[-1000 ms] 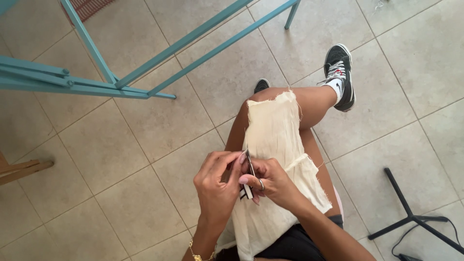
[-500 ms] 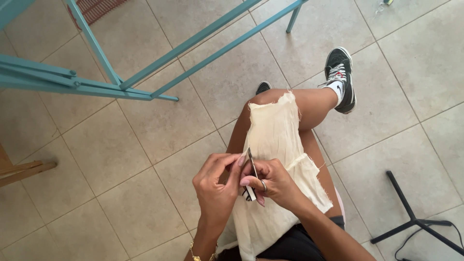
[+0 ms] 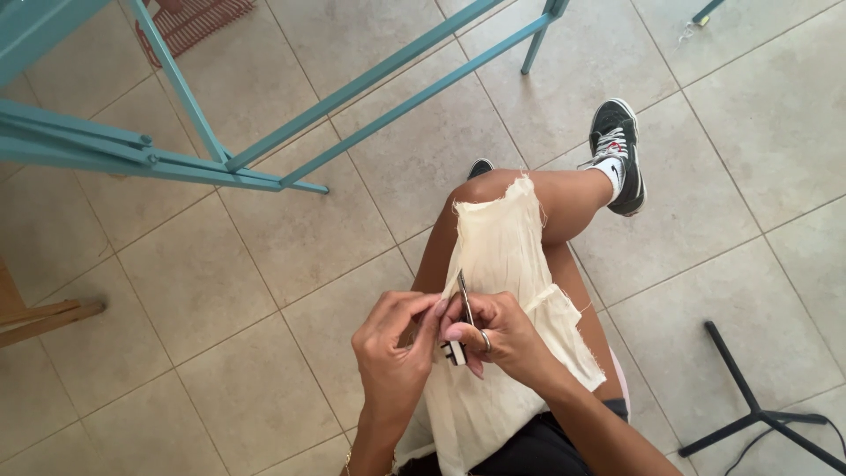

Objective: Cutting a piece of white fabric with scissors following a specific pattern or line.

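- While the person sits with one leg crossed over the other, a cream cloth with frayed edges lies draped over the lap, running from the raised knee at 12 o'clock down toward the waist at 6 o'clock.
- The right hand, a ring on one finger, is closed around a pair of small metal snips whose thin blades point toward 12 o'clock, tips just over the fabric.
- The left hand is curled in at 9 o'clock of the tool, fingertips pinching the cloth's edge and touching the other hand.
- To judge from this, the cut goes best with the pinched edge held taut and lifted off the thigh, the tips taking short bites along the weave.
- On the tiled floor, a teal metal frame stands at 11 o'clock, a black stand base at 4 o'clock, and a black sneaker at 1 o'clock.
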